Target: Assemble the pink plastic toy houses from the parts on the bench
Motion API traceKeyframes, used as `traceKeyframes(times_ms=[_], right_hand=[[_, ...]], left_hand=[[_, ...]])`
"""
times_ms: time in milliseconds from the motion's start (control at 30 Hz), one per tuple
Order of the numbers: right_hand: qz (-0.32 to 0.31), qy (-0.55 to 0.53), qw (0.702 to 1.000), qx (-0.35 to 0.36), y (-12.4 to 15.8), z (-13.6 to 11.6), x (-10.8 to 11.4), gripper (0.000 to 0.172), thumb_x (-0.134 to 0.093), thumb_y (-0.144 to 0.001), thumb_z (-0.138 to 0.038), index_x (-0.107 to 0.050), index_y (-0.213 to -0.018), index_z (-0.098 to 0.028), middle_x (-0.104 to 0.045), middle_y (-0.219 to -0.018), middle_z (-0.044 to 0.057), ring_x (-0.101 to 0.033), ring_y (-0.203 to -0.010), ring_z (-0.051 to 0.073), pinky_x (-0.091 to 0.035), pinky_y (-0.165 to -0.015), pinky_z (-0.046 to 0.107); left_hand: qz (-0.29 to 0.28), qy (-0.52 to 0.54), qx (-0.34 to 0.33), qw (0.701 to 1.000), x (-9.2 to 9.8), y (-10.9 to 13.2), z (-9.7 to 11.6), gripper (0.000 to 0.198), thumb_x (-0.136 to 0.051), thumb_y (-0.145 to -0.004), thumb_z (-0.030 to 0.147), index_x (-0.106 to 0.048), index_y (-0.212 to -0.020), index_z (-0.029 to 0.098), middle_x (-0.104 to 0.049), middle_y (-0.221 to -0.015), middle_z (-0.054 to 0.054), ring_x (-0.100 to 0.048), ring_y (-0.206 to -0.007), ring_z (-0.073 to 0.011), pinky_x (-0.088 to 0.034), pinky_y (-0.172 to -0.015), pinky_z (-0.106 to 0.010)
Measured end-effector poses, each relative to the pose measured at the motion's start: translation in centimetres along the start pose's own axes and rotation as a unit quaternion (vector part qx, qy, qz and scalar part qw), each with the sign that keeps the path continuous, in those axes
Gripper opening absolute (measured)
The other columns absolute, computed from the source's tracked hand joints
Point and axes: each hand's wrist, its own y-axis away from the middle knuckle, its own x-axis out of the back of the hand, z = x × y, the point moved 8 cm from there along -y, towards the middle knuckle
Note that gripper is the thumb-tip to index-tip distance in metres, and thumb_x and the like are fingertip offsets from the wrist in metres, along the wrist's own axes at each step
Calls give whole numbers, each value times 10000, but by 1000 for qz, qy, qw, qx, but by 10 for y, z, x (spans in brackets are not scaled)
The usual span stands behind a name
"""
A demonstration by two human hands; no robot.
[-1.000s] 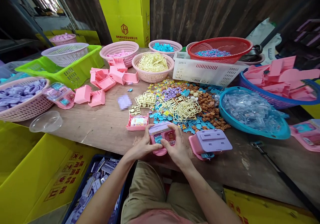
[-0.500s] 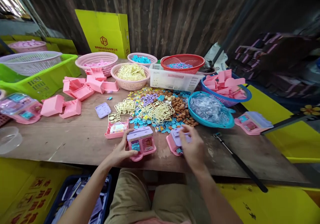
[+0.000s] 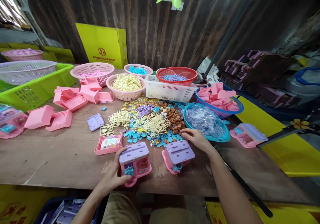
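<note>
My left hand (image 3: 116,170) is closed around the left side of a pink toy house (image 3: 142,166) with a lilac roof, which rests on the table near its front edge. A second such toy house (image 3: 178,155) stands to the right, untouched. Beyond it, my right hand (image 3: 196,139) reaches over the edge of a heap of small brown pieces (image 3: 176,117), fingers stretched out and apart. Nothing shows in them. Blue pieces (image 3: 162,139) and cream part frames (image 3: 156,124) lie in the same heap.
A teal basket of clear plastic parts (image 3: 226,135) stands close by my right hand. Behind the heap are a cream-parts basket (image 3: 126,94) and a white crate (image 3: 170,92). Pink shells (image 3: 40,116) lie left. A black-handled tool (image 3: 250,189) lies right.
My right hand has left the roof of the second toy house and moved forward to the brown pieces. My left hand keeps its hold. The view has tilted up, showing a green fan.
</note>
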Motion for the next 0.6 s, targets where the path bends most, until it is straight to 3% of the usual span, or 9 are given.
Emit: traceKeyframes(times_ms=[100, 233, 333, 467, 600], right_hand=[[-5, 22, 999, 22, -18, -22, -4, 272, -492, -818, -333, -697, -883, -167, -679, -631, 13, -601, -563, 147, -449, -545, 242], [42, 81, 995, 37, -54, -44, -10, 199, -497, -817, -222, -685, -863, -176, -691, -854, 53, -618, -795, 171, -446, -743, 268], [68, 130, 989, 36, -79, -55, -12, 207, -479, -829, -190, -672, -902, -170, -659, -951, 84, -597, -872, 194, -427, -787, 292], [39, 178, 981, 67, -99, -77, -24, 197, -501, -834, -192, -659, -949, -173, -629, -992, 81, -590, -861, 185, -424, -755, 275], [-17, 220, 968, 120, -105, -107, -49, 177, -514, -837, -187, -663, -933, -188, -624, -979, 60, -581, -889, 170, -415, -771, 254]], left_hand=[[2, 5, -13, 1000, -5, 2, -4, 948, -700, -634, 474, -179, -1396, 256, -437, -1335, -129, -437, -1219, -342, -307, -1045, -492], [6, 10, -35, 999, -10, 1, -8, 874, -697, -639, 354, -221, -1366, 266, -388, -1369, -115, -419, -1233, -319, -293, -1055, -480], [9, 20, -65, 998, -12, 0, -7, 837, -708, -599, 320, -291, -1322, 260, -391, -1361, -110, -418, -1226, -330, -306, -1047, -483], [-3, 23, -55, 998, -15, 1, -8, 822, -721, -594, 350, -308, -1299, 257, -361, -1365, -116, -407, -1230, -336, -297, -1049, -495], [-21, 50, -48, 997, -16, 0, -9, 885, -732, -582, 502, -285, -1305, 257, -322, -1388, -134, -363, -1267, -357, -260, -1065, -513]])
